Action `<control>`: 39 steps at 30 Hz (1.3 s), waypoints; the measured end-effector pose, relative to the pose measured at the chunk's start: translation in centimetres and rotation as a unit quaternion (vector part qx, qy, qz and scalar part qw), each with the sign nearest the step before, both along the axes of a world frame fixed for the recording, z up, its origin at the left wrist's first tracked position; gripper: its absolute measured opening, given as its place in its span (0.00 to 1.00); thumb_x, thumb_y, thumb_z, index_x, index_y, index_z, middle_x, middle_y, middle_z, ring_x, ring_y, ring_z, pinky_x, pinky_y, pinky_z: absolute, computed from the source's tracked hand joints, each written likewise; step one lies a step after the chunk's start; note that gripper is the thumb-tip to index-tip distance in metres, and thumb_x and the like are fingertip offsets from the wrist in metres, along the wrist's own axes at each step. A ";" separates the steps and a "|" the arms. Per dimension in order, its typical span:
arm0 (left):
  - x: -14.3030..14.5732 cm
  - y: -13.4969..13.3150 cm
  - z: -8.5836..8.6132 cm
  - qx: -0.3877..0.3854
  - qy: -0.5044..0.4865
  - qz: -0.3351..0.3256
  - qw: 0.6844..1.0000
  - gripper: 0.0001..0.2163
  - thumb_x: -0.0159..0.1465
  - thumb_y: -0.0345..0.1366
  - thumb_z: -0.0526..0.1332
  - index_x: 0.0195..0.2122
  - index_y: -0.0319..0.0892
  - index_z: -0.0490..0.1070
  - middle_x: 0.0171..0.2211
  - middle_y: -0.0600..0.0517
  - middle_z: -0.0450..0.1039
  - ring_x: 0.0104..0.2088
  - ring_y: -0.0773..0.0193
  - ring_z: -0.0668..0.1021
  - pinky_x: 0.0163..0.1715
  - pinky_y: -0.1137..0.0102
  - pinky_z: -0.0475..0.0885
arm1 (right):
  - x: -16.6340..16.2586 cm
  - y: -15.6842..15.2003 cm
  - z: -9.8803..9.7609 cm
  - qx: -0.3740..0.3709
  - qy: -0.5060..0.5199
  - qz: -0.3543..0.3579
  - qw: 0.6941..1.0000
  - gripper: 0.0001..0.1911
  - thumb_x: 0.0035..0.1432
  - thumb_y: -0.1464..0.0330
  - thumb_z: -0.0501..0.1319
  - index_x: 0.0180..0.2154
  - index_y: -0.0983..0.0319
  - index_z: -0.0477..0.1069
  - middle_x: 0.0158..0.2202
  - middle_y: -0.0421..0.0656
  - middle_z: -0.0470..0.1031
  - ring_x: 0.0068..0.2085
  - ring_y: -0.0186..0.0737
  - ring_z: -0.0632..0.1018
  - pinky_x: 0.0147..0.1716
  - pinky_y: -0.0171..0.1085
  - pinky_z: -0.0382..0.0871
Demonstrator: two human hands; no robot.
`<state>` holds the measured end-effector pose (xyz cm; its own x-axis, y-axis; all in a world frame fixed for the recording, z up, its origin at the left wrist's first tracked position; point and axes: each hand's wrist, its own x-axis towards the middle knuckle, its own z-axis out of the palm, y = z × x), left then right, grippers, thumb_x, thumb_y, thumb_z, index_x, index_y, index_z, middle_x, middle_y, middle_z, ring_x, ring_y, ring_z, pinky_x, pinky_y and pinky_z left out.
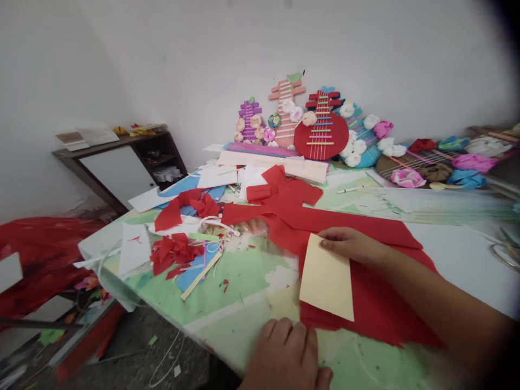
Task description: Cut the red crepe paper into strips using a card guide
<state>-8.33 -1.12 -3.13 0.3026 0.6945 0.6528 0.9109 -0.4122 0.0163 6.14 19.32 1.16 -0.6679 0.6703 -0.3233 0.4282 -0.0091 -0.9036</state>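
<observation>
My right hand [345, 242] reaches in from the right and pinches the top edge of a cream rectangular sheet of paper [327, 281] between thumb and fingers. That sheet hangs tilted over a large red crepe paper piece [390, 298], which covers part of what lies beneath. Near the table's front edge, my left hand [286, 355] rests with its back up and its fingers curled in loosely. Nothing shows in it, and it sits just below the red paper's lower corner. More crumpled red paper [280, 189] lies further back.
Red scraps [174, 252], blue card [203, 268] and white cords clutter the table's left side. Decorated lute-shaped crafts [323, 132] with paper flowers lean along the wall. A white pen [352, 189] lies behind the red paper. A low cabinet [117, 168] stands left.
</observation>
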 end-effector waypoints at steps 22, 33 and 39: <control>-0.2 -0.1 -1.3 -0.006 -0.025 -0.013 1.000 0.18 0.61 0.45 0.44 0.32 0.40 0.68 0.34 0.50 0.72 0.37 0.58 0.72 0.38 0.62 0.63 | 0.5 1.4 0.6 -0.002 -0.080 0.049 0.996 0.20 0.46 0.55 0.59 0.37 0.60 0.70 0.35 0.43 0.75 0.35 0.42 0.75 0.34 0.38 0.68; -0.1 -0.1 -1.8 0.000 0.002 -0.048 0.999 0.16 0.59 0.44 0.46 0.34 0.39 0.67 0.34 0.47 0.73 0.41 0.60 0.71 0.47 0.63 0.58 | 0.7 1.9 0.5 -0.014 -0.076 0.049 0.996 0.16 0.45 0.57 0.60 0.35 0.59 0.72 0.33 0.41 0.75 0.33 0.39 0.75 0.31 0.35 0.68; 0.0 -0.1 -1.7 -0.019 0.012 -0.060 0.998 0.17 0.60 0.46 0.46 0.35 0.39 0.67 0.35 0.47 0.73 0.41 0.59 0.72 0.45 0.64 0.61 | 1.0 2.0 0.7 -0.029 -0.083 0.016 0.996 0.17 0.43 0.57 0.61 0.36 0.59 0.72 0.34 0.41 0.75 0.35 0.41 0.75 0.33 0.37 0.68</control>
<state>-8.33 -1.26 -4.88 0.4001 0.6770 0.6177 0.8553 -0.5180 0.0137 7.15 21.31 1.90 -0.6229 0.6262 -0.4688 0.5724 -0.0436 -0.8188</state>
